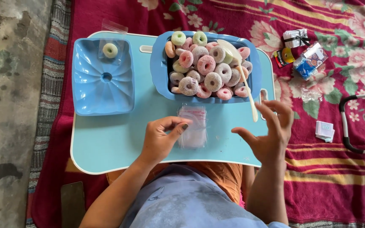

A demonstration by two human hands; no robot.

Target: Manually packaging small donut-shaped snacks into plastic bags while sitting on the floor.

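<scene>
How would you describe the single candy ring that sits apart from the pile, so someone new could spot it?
Start at the light blue lap table on the red floral blanket. On its left end sits a square blue fluted mould with a hole in its middle. The pale green ring lies alone near the mould's far edge, while all other rings are heaped in the blue tub beside it.

home floor, floral blanket (338, 139), lap table (106, 143)

Head camera looks steeply down, close over the lap table (106, 147).
</scene>
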